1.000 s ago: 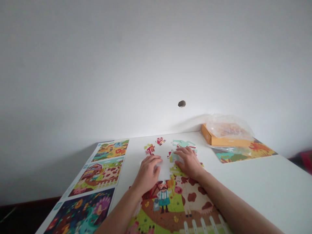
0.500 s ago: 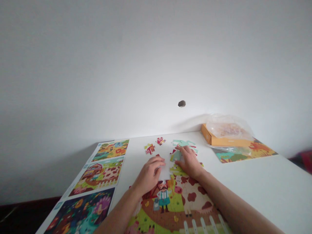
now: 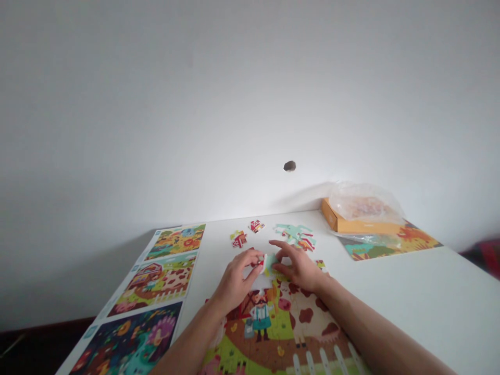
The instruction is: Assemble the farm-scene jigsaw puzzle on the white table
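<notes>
I'm gripping a jigsaw piece (image 3: pixel 269 264) with my fingers (image 3: pixel 285 251) closed on it, at three o'clock from my left hand (image 3: pixel 236 279), nine o'clock from my right hand (image 3: pixel 299 270), above the farm puzzle (image 3: pixel 297 328) on the table (image 3: pixel 410 291)

Our slender, bare left forearm (image 3: pixel 187 344) and right forearm (image 3: pixel 375 333) narrow to a long-fingered left hand (image 3: pixel 234 284) and right hand (image 3: pixel 297 266).

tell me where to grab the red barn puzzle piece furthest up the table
Probably best pinched by opposite edges of the red barn puzzle piece, fingers coming straight down from above: it lies flat and thin on the white table, and the gap to the next loose piece leaves room for them.
</notes>
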`<state>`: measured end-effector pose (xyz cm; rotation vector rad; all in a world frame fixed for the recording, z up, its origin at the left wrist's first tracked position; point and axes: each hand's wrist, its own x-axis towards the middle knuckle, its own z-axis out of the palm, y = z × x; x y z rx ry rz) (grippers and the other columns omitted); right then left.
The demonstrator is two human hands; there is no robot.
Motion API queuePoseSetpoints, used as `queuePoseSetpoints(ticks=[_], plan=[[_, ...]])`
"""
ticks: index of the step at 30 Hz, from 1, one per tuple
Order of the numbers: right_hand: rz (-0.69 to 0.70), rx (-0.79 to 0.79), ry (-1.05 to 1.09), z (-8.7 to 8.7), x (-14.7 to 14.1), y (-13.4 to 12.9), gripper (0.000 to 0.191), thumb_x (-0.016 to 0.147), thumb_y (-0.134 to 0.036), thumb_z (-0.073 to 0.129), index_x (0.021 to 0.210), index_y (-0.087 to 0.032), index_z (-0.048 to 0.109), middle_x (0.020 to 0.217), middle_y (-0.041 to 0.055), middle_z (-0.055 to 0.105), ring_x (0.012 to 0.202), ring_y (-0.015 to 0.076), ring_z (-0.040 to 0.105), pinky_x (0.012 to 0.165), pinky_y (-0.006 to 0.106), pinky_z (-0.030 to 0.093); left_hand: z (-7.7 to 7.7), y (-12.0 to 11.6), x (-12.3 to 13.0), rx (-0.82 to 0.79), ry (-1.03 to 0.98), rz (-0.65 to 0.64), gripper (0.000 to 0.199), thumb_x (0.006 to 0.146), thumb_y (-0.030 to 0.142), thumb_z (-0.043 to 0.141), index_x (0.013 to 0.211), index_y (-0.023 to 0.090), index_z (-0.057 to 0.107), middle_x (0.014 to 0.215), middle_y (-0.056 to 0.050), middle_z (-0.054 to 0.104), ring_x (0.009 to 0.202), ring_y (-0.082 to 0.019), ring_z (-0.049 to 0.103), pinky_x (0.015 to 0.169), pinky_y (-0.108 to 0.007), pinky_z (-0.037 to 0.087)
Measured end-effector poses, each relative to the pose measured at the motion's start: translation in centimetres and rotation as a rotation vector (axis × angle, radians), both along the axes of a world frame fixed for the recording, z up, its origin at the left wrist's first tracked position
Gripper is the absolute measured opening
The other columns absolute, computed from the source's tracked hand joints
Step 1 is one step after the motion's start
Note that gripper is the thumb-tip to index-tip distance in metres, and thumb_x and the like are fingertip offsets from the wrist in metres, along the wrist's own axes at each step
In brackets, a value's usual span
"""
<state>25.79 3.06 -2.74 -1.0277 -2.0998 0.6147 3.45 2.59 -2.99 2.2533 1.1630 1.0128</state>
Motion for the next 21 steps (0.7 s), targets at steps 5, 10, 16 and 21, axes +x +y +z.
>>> queuePoseSetpoints(ticks=[5, 10, 16, 21], plan=[[-0.034, -0.019, 0.072, 0.1, -0.1, 0.0, 0.05, 0.088, -0.025, 0.059, 0.136, -0.025, 0.043, 0.087, 0.0009, 0.068, 0.084, 0.0177, 0.061, 0.085, 0.033, 0.044, 0.5, -0.3, -0.1, -0.029, 0.011, -0.043, 0.041, 0.09, 0.028, 0.05, 0.131, 0.023, 0.051, 0.1, -0.006, 0.067, 0.096, -0.019, 0.063, 0.094, -0.038, 0.05], [0.032, 0.026, 0.036, 0.0, -0.2, 0.1, 0.027, 0.089, -0.032, 0.06, 0.114, -0.024, 0.064, 0.087, 0.0035, 0.068, 0.081, 0.0166, 0.061, 0.077, 0.028, 0.045, 0.6, -0.3, -0.1, -0.048, -0.025, -0.044, 0.039, 0.089, 0.029, 0.052, 0.128, 0.023, 0.055, 0.115, -0.008, 0.065, 0.1, -0.019, 0.062, 0.092, -0.035, 0.05], [0.081, 0.044, -0.052, 0.0, -0.1, 0.1, 0.029, 0.088, -0.034, 0.061, 0.113, -0.023, 0.067, 0.085, 0.005, 0.069, 0.079, 0.0171, 0.06, 0.075, 0.029, 0.044, 0.8, -0.2, 0.0, -0.038, 0.057, 0.002, 0.024, 0.081, 0.022, 0.057, 0.103, 0.023, 0.067, 0.091, -0.003, 0.067, 0.088, -0.019, 0.062, 0.085, -0.032, 0.049], [0.091, 0.053, -0.066, 0.0, -0.2, 0.2, 0.029, 0.087, -0.034, 0.063, 0.113, -0.023, 0.067, 0.087, 0.0049, 0.07, 0.081, 0.0178, 0.06, 0.078, 0.03, 0.044, 1.1, -0.2, 0.1, -0.047, 0.115, 0.071, 0.012, 0.075, 0.021, 0.062, 0.087, 0.021, 0.064, 0.083, -0.002, 0.065, 0.085, -0.02, 0.06, 0.084, -0.035, 0.045]])
